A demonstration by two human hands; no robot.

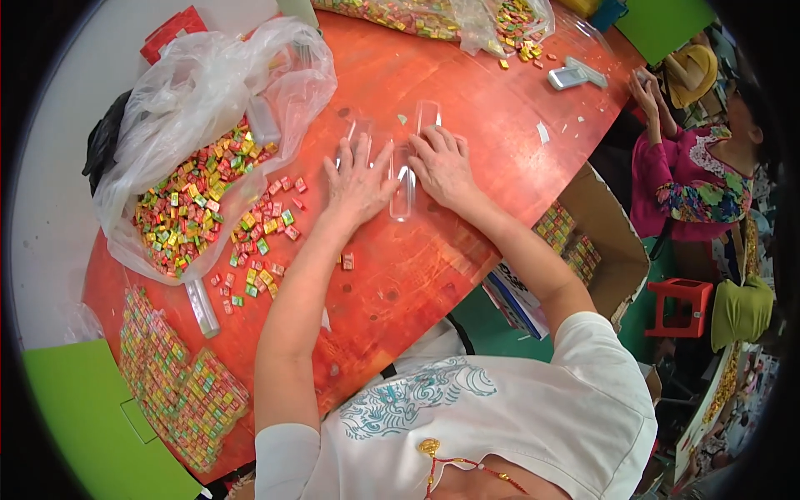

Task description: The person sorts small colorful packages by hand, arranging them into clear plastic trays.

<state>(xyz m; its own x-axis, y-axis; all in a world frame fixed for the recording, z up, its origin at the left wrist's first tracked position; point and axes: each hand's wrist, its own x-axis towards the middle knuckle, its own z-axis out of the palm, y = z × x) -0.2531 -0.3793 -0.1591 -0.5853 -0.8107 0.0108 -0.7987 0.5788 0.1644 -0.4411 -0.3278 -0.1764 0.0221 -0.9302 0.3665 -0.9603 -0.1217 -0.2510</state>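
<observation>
Several narrow clear plastic boxes lie together on the red table, and one clear box (402, 204) shows between my hands. My left hand (360, 185) is palm down with its fingers spread over the boxes on the left. Opposite it, my right hand (447, 173) reaches in with fingers stretched, its fingertips at the edge of the middle boxes. Another clear box (428, 112) sticks out beyond the right fingertips. What lies under both palms is hidden. Small colourful wrapped pieces (271, 221), like candies, are strewn left of my left forearm.
A clear plastic bag (187, 96) full of the same pieces lies open at the left. Packed blocks of pieces (179, 383) lie at the near left edge. A cardboard box (612, 242) stands below the table's right edge. Another person (696, 183) sits at the right.
</observation>
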